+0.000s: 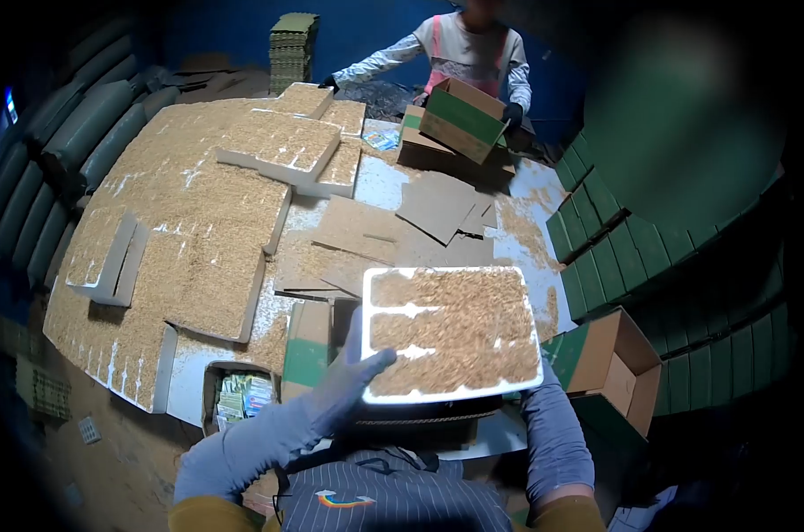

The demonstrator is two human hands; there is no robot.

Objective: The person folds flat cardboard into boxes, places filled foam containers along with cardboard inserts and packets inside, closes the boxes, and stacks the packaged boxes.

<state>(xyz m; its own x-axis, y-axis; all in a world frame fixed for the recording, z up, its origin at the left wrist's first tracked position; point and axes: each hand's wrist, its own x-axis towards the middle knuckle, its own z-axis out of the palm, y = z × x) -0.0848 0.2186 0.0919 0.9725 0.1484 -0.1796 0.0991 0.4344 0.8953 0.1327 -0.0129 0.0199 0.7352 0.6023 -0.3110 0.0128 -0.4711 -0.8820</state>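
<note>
A white foam tray (366,355) filled with loose tan, husk-like material is held in front of my body, tilted so that its top faces me. My left hand (353,368), gloved in grey, is closed on its left edge with the thumb over the rim. At the tray's lower right corner, my right hand (537,390) grips the side; most of its fingers are hidden. Just behind and below the tray stands a cardboard box with a green band (308,350), largely covered by the tray and my left hand.
More filled trays (282,142) cover the table's left side, some stacked. Cardboard sheets (358,230) lie mid-table. An open box (615,363) tilts at my right, beside stacked green boxes (628,257). Opposite, a co-worker (473,53) holds another box (462,120). Packets fill a small bin (242,395).
</note>
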